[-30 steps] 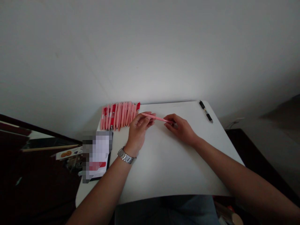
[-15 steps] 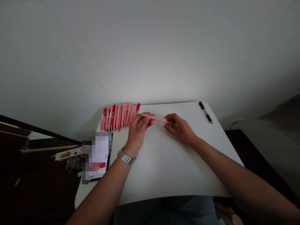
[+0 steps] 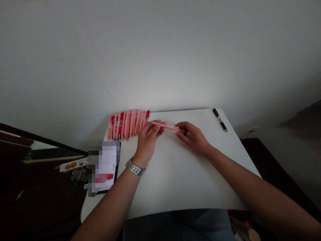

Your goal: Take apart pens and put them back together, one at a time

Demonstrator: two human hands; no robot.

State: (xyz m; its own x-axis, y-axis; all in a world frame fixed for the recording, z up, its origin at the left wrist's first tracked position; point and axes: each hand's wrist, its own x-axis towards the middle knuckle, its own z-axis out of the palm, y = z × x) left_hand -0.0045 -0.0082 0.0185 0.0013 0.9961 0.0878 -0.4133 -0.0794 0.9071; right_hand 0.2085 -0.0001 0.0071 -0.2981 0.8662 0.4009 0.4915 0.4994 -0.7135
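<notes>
Both of my hands hold one thin pink pen [image 3: 168, 127] just above the white table [image 3: 180, 174]. My left hand [image 3: 148, 139], with a metal watch on the wrist, pinches the pen's left end with curled fingers. The fingers of my right hand [image 3: 193, 137] are closed round its right end. A row of several pink and red pens [image 3: 127, 123] lies at the table's back left, just left of my left hand.
A black pen [image 3: 220, 119] lies near the table's back right corner. A blurred-out card on a dark clipboard [image 3: 104, 167] rests at the table's left edge. Dark furniture with clutter stands to the left, and a plain white wall rises behind.
</notes>
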